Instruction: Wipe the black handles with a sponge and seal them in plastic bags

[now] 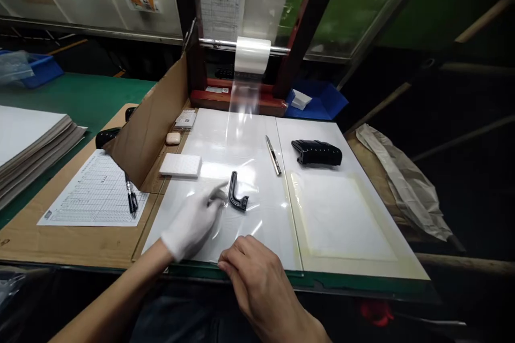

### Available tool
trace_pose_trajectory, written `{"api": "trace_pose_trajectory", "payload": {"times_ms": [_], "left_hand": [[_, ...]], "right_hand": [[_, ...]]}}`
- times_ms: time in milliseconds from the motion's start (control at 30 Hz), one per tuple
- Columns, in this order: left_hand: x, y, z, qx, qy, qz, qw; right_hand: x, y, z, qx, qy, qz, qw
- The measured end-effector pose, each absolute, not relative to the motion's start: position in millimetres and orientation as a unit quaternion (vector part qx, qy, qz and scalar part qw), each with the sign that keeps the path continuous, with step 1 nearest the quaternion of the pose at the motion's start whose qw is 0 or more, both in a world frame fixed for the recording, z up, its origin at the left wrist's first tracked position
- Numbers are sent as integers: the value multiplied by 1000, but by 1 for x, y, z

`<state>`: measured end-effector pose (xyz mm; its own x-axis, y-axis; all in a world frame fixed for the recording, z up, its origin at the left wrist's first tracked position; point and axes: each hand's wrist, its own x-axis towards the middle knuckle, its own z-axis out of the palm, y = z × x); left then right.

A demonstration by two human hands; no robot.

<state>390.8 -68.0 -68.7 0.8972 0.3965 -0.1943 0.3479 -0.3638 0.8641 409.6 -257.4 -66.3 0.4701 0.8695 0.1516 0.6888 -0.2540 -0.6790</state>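
My left hand (196, 220), in a white glove, is over the middle of the table with its fingers stretched toward a black J-shaped plastic part (238, 195). The fingertips are just left of that part, and nothing shows in the hand. Beneath the part lies clear plastic film (243, 96), which runs down from a roll (252, 55) at the back. My bare right hand (257, 278) is closed at the front edge of the table, its fingers curled on the near end of the film. The fingertips are partly hidden.
A knife-like pen-shaped tool (273, 155) and a black ribbed part (316, 153) lie to the right. On the left are a white block (180, 165), a beige lump (173, 138), a cardboard divider (151, 128) and a form (94, 193) with pens (131, 198). A blue bin (328, 99) stands behind.
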Motion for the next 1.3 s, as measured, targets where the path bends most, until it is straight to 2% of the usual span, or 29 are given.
{"api": "trace_pose_trajectory", "payload": {"times_ms": [167, 267, 333, 467, 700, 800, 933, 1033, 1100, 1167, 1200, 1267, 1300], "left_hand": [[352, -72, -56, 845, 52, -42, 530], [361, -71, -53, 850, 105, -14, 516], [375, -69, -56, 854, 166, 9, 492], [411, -60, -68, 887, 235, 67, 391], [454, -50, -91, 945, 280, 98, 139], [445, -56, -95, 962, 244, 92, 84], [417, -60, -96, 980, 175, 85, 41], [409, -65, -87, 975, 182, 129, 16], [422, -78, -73, 963, 175, 195, 63], [450, -101, -56, 938, 154, 214, 224], [469, -115, -48, 913, 139, 182, 338], [514, -145, -41, 811, 187, 20, 554], [538, -158, -41, 782, 196, -27, 591]], "right_hand": [[442, -256, -41, -743, -487, 163, 429], [471, -255, -38, -736, -411, 269, 466], [493, -250, -44, -747, -356, 295, 477], [526, -231, -70, -798, -296, 204, 484], [535, -210, -109, -885, -269, 14, 379], [530, -217, -111, -872, -323, 6, 368], [520, -248, -105, -860, -338, -1, 381], [502, -283, -106, -853, -272, -15, 445], [486, -305, -111, -843, -223, -9, 490], [474, -318, -117, -831, -193, 9, 521], [470, -322, -119, -824, -180, 19, 537], [467, -325, -121, -812, -152, 28, 563], [467, -325, -120, -807, -138, 27, 574]]}}
